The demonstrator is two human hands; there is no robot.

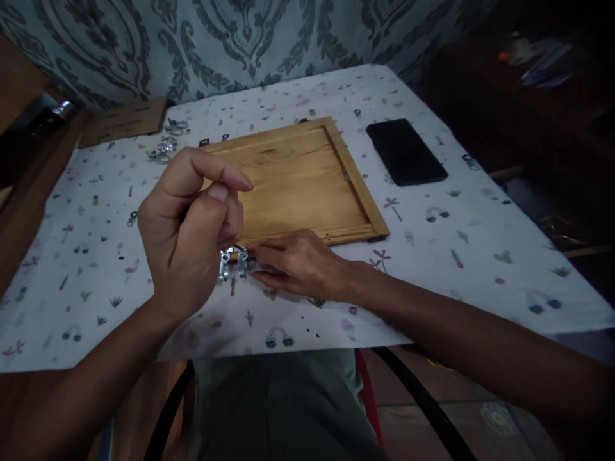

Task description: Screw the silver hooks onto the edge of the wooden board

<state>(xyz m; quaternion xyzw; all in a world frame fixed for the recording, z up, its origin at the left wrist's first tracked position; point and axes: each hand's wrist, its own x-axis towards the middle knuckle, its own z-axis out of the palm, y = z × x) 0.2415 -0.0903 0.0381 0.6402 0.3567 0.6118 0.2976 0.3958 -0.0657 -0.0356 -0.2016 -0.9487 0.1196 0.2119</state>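
My left hand (pixel 192 230) is raised over the near left corner of a framed wooden panel (pixel 288 186). Its fingers are curled into a closed grip; whatever sits inside them is hidden, though a thin dark tip shows just below. Beneath it, shiny metal hinge-like fittings (pixel 241 261) lie at the panel's near edge. My right hand (pixel 302 262) rests low on the table along that same edge. Its fingers stretch left to the fittings, with the thumb apart from them. The panel lies flat, its raised frame facing up.
A black phone (pixel 407 152) lies right of the panel. More metal fittings (pixel 167 144) are at the back left, near a piece of cardboard (pixel 125 121). A patterned white cloth (pixel 446 256) covers the table. A patterned curtain or wall covering (pixel 250 38) is behind it.
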